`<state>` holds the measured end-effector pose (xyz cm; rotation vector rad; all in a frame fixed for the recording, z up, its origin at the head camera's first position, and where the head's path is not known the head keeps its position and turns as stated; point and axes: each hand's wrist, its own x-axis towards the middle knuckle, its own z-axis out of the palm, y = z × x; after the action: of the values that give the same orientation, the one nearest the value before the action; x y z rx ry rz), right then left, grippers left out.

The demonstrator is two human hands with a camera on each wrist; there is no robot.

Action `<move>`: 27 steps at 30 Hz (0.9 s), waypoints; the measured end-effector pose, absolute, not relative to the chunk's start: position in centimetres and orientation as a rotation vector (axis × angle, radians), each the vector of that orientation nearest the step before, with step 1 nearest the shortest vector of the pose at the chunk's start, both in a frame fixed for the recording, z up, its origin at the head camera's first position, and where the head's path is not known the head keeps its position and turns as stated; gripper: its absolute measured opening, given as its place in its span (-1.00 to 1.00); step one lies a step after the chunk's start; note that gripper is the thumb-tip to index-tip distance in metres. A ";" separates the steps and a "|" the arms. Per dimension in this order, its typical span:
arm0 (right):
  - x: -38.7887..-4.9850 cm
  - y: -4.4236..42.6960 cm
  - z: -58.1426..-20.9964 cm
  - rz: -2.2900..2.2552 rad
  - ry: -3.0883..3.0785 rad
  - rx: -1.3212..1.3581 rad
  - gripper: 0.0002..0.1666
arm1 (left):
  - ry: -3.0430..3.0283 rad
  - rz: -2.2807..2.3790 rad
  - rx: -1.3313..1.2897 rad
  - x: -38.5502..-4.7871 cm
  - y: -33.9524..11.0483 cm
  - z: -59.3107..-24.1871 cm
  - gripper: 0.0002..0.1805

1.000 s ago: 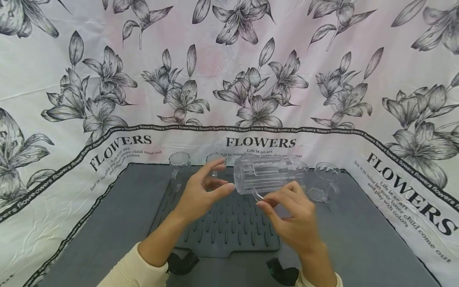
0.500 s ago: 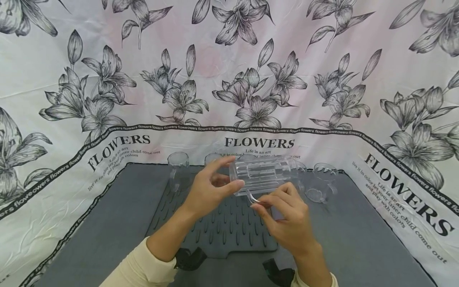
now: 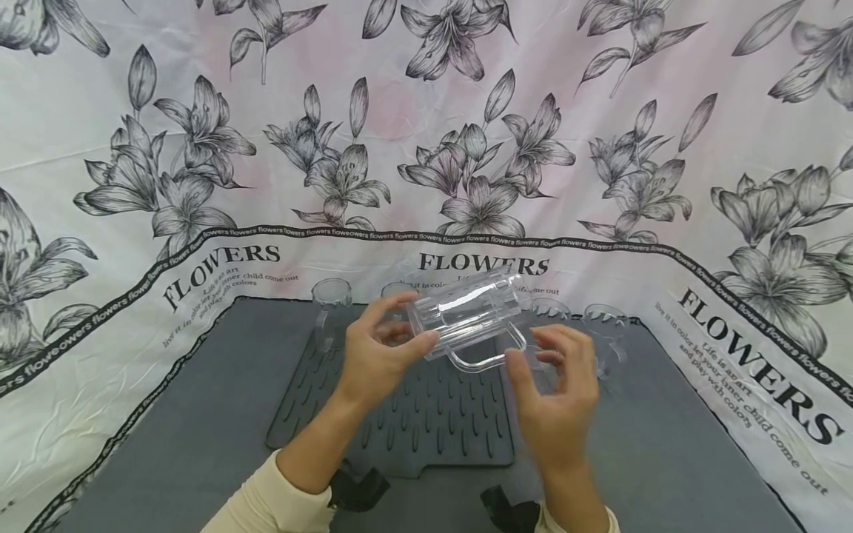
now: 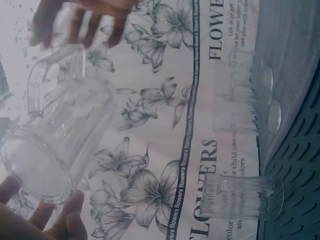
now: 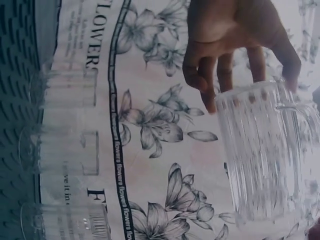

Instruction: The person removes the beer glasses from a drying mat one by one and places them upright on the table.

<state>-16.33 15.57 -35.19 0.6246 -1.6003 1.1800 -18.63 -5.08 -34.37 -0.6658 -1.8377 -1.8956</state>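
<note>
A clear ribbed glass mug (image 3: 466, 305) is held in the air on its side, its handle (image 3: 480, 364) pointing down and toward me in the head view. My left hand (image 3: 376, 355) grips it at the left end, thumb in front and fingers behind. In the left wrist view that end is the thick round base (image 4: 37, 167). Beside the handle, my right hand (image 3: 563, 389) has its fingers loosely bent and spread, grasping nothing. Its thumb tip is close to the handle; whether they touch I cannot tell. The right wrist view shows the mug (image 5: 260, 155) beneath the left hand's fingertips.
Under the hands lies a dark ridged drying mat (image 3: 400, 437) on the grey table (image 3: 666, 459). Several clear mugs stand along the back, one at left (image 3: 331, 318) and one at right (image 3: 606, 329). Behind them hangs a flower-printed cloth (image 3: 480, 148).
My left hand has taken hold of the mug's left end. My right hand has let go of the handle and opened. The mug has tilted, its right end rising, and shifted slightly left.
</note>
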 end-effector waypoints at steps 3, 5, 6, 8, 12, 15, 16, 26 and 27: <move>-15.8 16.0 -35.1 1.414 -1.854 0.376 -0.73 | -1.791 -1.882 -0.636 -18.6 -4.9 -34.5 -0.41; -15.7 16.2 -34.9 1.556 -2.040 0.322 -0.71 | -1.794 -1.877 -0.618 -18.5 -4.8 -34.6 -0.41; -15.7 16.2 -34.8 1.626 -2.101 0.324 -0.66 | -1.798 -1.886 -0.616 -18.5 -4.7 -34.7 -0.41; -15.6 16.2 -34.7 1.788 -2.120 0.378 -0.59 | -1.811 -1.912 -0.619 -18.4 -4.7 -34.8 -0.41; -15.5 16.2 -34.5 2.004 -1.943 0.559 -0.58 | -1.814 -1.984 -0.683 -18.2 -4.6 -35.2 -0.44; -15.3 16.4 -34.4 2.071 -1.833 0.683 -0.57 | -1.812 -2.007 -0.747 -18.2 -4.6 -35.6 -0.44; -15.3 16.4 -34.4 2.088 -1.810 0.722 -0.56 | -1.800 -2.013 -0.770 -18.3 -4.6 -35.7 -0.43; -15.3 16.8 -34.2 2.274 -1.665 0.993 -0.46 | -1.763 -2.050 -0.874 -18.5 -4.8 -37.0 -0.35; -15.2 16.8 -34.2 2.283 -1.668 0.998 -0.47 | -1.778 -2.040 -0.874 -18.5 -4.8 -37.2 -0.34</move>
<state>-15.24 16.83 -34.21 0.9979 -1.6680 2.2833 -18.49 -4.79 -37.22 -0.8739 -1.7781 -2.0403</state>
